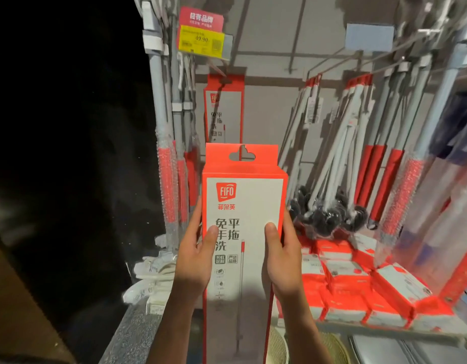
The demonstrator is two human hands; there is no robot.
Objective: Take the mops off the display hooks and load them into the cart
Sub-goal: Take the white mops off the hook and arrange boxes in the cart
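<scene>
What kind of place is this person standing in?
Most likely a shop's cleaning-goods aisle: a yellow price tag hangs above, mops dangle from display hooks, and both hands hold a boxed mop with a hang tab.

"FIFO" logo on red-white mop box (244, 232), "49.90" on yellow price tag (201, 42)

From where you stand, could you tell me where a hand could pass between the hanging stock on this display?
The clearest gap lies between the hanging boxed mop and the white-handled brushes, with bare back panel behind. Left is crowded with grey-handled mops; right, red-grip mops overlap. Stacked red packs fill the shelf below. Both hands, left and right, grip the held box.
</scene>
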